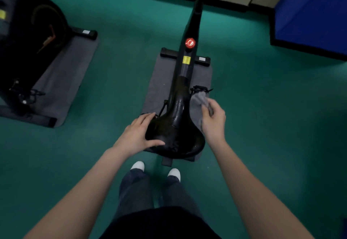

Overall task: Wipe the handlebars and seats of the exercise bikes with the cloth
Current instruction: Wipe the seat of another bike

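A black, glossy bike seat fills the middle of the view, its nose pointing away from me. My left hand rests on the seat's left side, fingers along the edge and thumb lying on top. My right hand grips a grey cloth against the seat's right side. The bike's black frame with a red knob runs up toward the top of the view. The handlebars are out of sight.
The bike stands on a grey mat on green floor. A second exercise bike on its own grey mat is at the left. A blue padded block sits at the top right, by a beige wall. My feet are just behind the seat.
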Demonstrator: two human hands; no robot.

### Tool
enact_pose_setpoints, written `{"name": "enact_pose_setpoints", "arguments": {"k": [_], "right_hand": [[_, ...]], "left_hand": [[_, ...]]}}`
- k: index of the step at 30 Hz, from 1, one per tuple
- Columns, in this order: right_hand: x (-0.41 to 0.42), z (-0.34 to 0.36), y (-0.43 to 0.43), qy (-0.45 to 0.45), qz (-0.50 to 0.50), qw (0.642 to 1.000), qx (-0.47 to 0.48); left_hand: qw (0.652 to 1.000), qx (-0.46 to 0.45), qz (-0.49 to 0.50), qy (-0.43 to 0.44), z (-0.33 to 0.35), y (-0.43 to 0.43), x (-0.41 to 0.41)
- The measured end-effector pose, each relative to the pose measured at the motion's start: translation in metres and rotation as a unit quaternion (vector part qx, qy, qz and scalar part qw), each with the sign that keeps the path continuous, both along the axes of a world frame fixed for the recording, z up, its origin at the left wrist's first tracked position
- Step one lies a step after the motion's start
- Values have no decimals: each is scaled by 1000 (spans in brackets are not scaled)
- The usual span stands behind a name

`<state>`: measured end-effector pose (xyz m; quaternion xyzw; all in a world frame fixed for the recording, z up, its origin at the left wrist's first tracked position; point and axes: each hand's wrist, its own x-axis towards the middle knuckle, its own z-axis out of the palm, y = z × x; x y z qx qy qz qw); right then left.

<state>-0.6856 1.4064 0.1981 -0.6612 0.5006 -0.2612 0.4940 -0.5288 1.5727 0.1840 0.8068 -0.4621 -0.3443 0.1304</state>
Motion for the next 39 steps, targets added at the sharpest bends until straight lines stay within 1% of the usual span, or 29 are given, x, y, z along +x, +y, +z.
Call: {"name": "enact_pose_setpoints", "arguments": {"k": [3, 6, 10, 13, 15, 17, 19, 21, 22, 23, 24, 27, 28, 30, 31, 32, 35, 37, 39], "right_hand": [[30, -8, -27, 7, 46, 998, -33], [51, -19, -33, 31, 124, 989, -72], [45, -38, -18, 63, 220, 963, -140], [21, -46, 6, 68, 301, 930, -201], [4, -46, 24, 65, 337, 916, -209], [-6, -41, 26, 54, 345, 924, -152], [-5, -32, 12, 36, 300, 947, -106], [8, -23, -11, 26, 226, 964, -135], [18, -18, -21, 33, 210, 964, -162], [30, -16, -30, 47, 217, 957, -185], [41, -16, -35, 72, 246, 945, -203], [59, -27, -28, 176, 326, 897, -243], [60, -31, -20, 192, 341, 881, -266], [56, -38, 2, 187, 378, 852, -310], [51, -41, 16, 173, 391, 844, -323], [46, -42, 29, 154, 392, 848, -322], [30, -43, 52, 93, 388, 879, -260], [25, -43, 52, 70, 393, 892, -211], [35, -39, 43, 60, 373, 909, -175]], "left_hand": [[1000, 11, 4, 16, -8, 2, -1], [1000, 18, 2, 24, -18, 7, -3], [999, -2, 5, 33, -32, 6, -4], [998, -30, 21, 47, -42, 6, -3], [996, -56, 30, 59, -47, 9, -1], [994, -80, 39, 69, -50, 10, 0], [991, -97, 49, 83, -54, 11, -1], [986, -113, 70, 102, -57, 12, -2], [984, -117, 81, 110, -58, 13, -3], [982, -119, 93, 116, -60, 14, -5], [979, -123, 107, 122, -62, 16, -6], [970, -136, 146, 137, -65, 23, -12], [967, -137, 158, 143, -67, 25, -13], [962, -138, 176, 157, -71, 30, -14], [961, -136, 178, 162, -75, 32, -14], [961, -134, 177, 162, -77, 34, -13], [964, -130, 169, 160, -85, 39, -10], [961, -136, 172, 167, -88, 41, -8], [957, -149, 177, 177, -89, 39, -6]]}}
